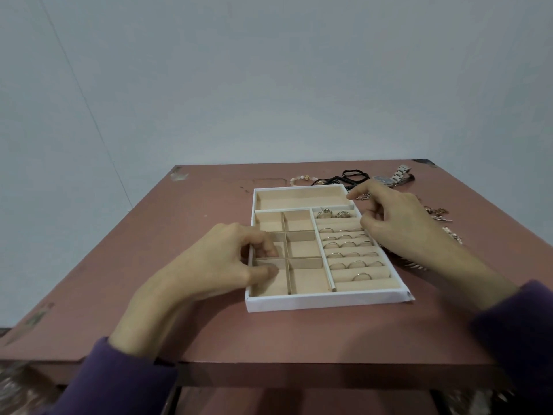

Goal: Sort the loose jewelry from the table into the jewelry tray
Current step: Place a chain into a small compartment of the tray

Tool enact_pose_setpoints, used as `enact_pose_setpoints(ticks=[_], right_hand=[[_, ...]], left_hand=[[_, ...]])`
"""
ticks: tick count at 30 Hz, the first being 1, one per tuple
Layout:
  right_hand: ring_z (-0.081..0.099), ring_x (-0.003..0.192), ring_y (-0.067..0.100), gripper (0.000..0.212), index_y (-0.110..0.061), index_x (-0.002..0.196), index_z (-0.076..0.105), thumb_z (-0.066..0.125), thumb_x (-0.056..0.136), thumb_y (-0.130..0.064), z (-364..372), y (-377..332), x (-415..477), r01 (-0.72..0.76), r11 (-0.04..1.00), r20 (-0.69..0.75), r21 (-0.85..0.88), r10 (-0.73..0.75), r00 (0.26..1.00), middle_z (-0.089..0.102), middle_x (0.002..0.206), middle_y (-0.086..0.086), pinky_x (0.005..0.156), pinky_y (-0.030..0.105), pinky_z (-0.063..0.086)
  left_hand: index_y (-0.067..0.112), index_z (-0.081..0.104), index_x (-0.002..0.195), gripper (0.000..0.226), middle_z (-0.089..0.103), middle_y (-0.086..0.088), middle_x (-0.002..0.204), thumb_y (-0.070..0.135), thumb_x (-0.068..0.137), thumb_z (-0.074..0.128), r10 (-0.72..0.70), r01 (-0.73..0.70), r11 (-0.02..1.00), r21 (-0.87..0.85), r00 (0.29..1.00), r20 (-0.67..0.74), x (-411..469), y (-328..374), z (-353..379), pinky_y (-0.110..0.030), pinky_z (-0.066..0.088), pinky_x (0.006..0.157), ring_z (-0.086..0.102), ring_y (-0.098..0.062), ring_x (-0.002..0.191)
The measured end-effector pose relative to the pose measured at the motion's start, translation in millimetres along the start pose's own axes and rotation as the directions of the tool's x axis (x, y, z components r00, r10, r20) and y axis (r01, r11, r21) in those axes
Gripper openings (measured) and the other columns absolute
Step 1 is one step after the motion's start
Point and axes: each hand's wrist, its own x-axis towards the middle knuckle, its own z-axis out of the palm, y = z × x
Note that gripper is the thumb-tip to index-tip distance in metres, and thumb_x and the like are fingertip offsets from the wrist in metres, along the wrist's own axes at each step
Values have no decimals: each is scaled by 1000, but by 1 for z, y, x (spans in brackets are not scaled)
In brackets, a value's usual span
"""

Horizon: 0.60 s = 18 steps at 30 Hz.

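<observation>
While left hand (215,265) grips wall | rectangular soft-lined jewelry tray (326,304) | metal rings (348,244)

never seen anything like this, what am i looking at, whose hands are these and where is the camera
No machine here: a person sorts jewelry with bare hands. The one picture comes from a wide-angle camera worn on the person's head, looking forward and down, so both arms enter from below. On the table sits a white jewelry tray with beige compartments; rings stand in its right-hand rolls. Beyond and right of it lie a watch, black cord bracelets, a beaded bracelet and gold chains. The left hand curls its fingers over the tray's left wall. The right hand reaches to a small chain by the tray's far right corner; whether it grips it is unclear.
</observation>
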Motion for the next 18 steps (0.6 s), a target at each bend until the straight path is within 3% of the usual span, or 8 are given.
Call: enact_pose_setpoints(ticks=[7,13,18], right_hand=[[47,58,10,36,-22,107,57,49,80,-1,0,0,0,2,1000,-7,-8,-3,1000,51,62,0,66,33,42],[49,61,11,36,-21,108,57,49,79,-1,1,0,0,1,1000,-4,-24,-1,1000,57,67,6,68,33,41],[48,59,11,36,-21,107,57,50,78,0,1,0,0,0,1000,-10,-21,-1,1000,55,64,3,68,34,42]], left_hand=[[30,61,62,18,59,19,87,24,74,72,4,-6,999,-41,999,-46,-1,0,2,-18,40,62,52,-13,73],[25,63,63,15,61,20,77,22,74,72,3,-6,998,-66,999,-44,-1,-1,2,-20,39,57,52,-16,69],[27,64,65,13,60,19,85,22,75,71,-3,1,998,-59,999,-36,-2,0,2,-18,40,60,53,-14,75]])
